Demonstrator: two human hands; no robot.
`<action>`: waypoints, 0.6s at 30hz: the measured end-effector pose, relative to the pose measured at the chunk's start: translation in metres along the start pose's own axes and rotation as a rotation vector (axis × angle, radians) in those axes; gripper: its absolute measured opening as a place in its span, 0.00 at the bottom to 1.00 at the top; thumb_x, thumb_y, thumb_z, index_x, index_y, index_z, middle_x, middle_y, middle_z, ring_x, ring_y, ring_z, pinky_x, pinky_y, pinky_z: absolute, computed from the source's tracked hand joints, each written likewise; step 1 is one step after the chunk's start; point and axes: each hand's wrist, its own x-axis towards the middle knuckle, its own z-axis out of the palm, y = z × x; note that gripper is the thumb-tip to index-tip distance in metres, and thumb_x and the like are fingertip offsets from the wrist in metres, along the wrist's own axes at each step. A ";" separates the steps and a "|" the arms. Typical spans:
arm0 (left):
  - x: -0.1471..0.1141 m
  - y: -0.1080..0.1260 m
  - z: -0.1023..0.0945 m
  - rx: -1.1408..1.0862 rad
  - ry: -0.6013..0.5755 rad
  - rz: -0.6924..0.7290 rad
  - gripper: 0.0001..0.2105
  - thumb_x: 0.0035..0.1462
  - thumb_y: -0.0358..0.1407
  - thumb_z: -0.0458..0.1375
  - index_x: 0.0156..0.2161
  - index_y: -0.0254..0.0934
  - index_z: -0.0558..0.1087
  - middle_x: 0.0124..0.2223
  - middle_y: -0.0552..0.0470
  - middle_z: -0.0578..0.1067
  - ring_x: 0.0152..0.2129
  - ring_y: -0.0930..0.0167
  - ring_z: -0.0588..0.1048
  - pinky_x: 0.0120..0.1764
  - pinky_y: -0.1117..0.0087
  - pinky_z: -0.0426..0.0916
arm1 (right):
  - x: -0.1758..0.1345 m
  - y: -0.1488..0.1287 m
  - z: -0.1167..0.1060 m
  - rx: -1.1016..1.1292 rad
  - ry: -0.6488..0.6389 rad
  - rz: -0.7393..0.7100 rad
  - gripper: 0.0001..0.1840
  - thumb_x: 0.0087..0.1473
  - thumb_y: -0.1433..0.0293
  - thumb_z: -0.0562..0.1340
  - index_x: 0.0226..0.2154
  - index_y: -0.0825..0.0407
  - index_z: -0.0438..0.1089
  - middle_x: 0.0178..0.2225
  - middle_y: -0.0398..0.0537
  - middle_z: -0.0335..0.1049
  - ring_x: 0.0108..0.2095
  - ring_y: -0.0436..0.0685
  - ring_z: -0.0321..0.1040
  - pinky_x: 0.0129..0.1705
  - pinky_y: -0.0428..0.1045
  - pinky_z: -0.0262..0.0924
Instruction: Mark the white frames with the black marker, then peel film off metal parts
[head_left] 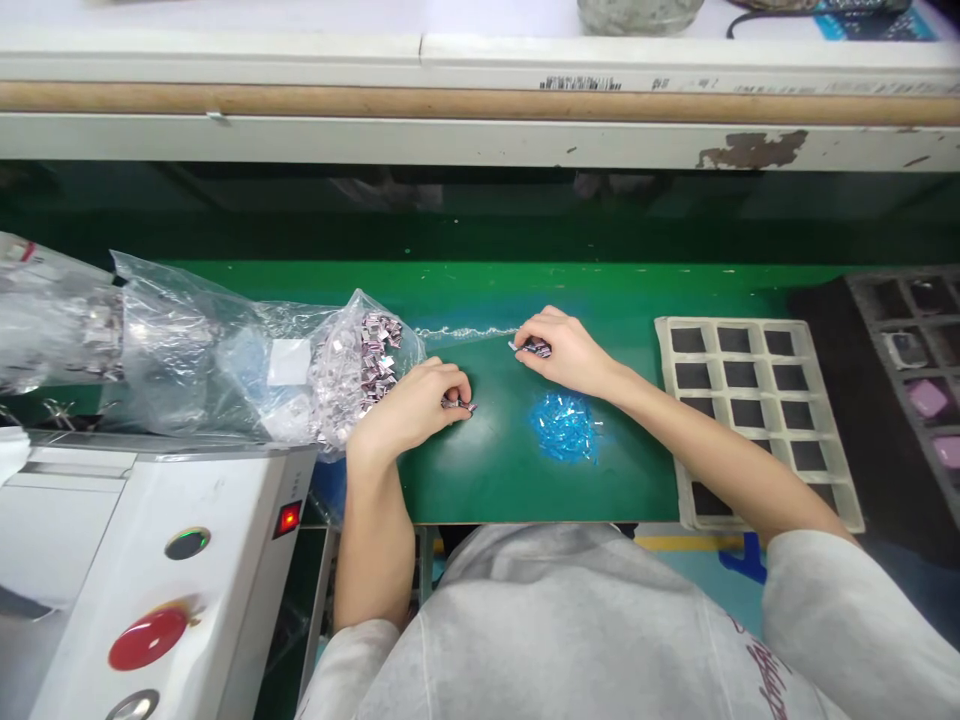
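Note:
My left hand (431, 400) is closed, with small shiny dark-and-silver pieces (459, 404) showing at its fingertips. It is just right of an open clear plastic bag (341, 385) filled with similar small pieces. Farther right, my right hand (559, 350) is curled over a little stack of the same shiny pieces (534, 347), which pokes out past the fingers. Below that hand lies a heap of small blue transparent strips (566, 427) on the green table (487, 470). What exactly the small pieces are cannot be made out.
A cream tray with dark square compartments (757, 370) stands at the right, beside a black tray (862, 400) holding pink pieces. At the lower left is a white machine (217, 560) with a red button (148, 638). A shelf edge (480, 140) spans the back.

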 end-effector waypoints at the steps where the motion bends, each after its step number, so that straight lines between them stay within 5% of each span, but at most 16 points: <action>1: 0.000 0.000 0.001 -0.012 0.002 0.010 0.06 0.60 0.32 0.69 0.35 0.42 0.75 0.36 0.51 0.79 0.42 0.59 0.73 0.46 0.59 0.67 | 0.001 0.001 -0.001 -0.006 0.017 -0.009 0.02 0.64 0.70 0.66 0.37 0.48 0.76 0.41 0.50 0.81 0.45 0.64 0.72 0.53 0.60 0.66; 11: 0.007 0.005 0.014 0.058 0.099 0.099 0.06 0.64 0.32 0.64 0.36 0.42 0.73 0.32 0.52 0.74 0.36 0.60 0.73 0.42 0.60 0.66 | 0.016 0.039 -0.032 -0.122 0.331 0.152 0.05 0.63 0.70 0.64 0.35 0.48 0.76 0.37 0.49 0.78 0.40 0.63 0.73 0.48 0.61 0.69; 18: 0.007 0.007 0.015 0.098 0.159 0.099 0.09 0.58 0.25 0.57 0.33 0.43 0.69 0.30 0.52 0.75 0.31 0.61 0.74 0.37 0.61 0.65 | 0.025 0.065 -0.034 -0.244 0.214 0.187 0.08 0.63 0.72 0.64 0.42 0.50 0.80 0.41 0.55 0.78 0.45 0.68 0.72 0.56 0.67 0.70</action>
